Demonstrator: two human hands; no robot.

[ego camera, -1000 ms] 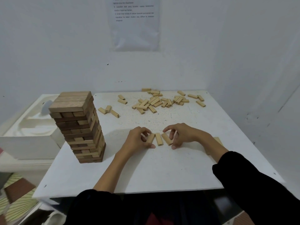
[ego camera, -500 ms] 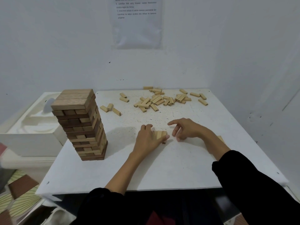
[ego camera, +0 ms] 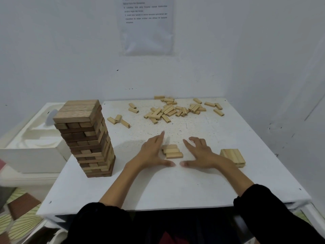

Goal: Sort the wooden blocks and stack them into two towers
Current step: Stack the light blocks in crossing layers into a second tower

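Observation:
A tall tower of dark and light wooden blocks (ego camera: pixel 88 138) stands at the left of the white table (ego camera: pixel 175 187). Three small pale blocks (ego camera: pixel 172 151) lie side by side in a row at mid-table. My left hand (ego camera: pixel 152 152) rests flat just left of that row, fingers spread, touching its left ends. Just right of the row lies my right hand (ego camera: pixel 200 154), flat and open, a small gap from the blocks. A low layer of pale blocks (ego camera: pixel 233 157) sits further right, partly behind my right wrist. Several loose pale blocks (ego camera: pixel 173 110) are scattered at the table's far side.
A white box (ego camera: pixel 33 147) stands beside the table on the left. White walls close the far and right sides, with a printed sheet (ego camera: pixel 146 25) on the far wall. Three stray blocks (ego camera: pixel 118 120) lie between the tower and the pile.
The three pale blocks have been turned and pushed together into a neat row. Both hands have opened flat on either side of it; the head has tilted slightly.

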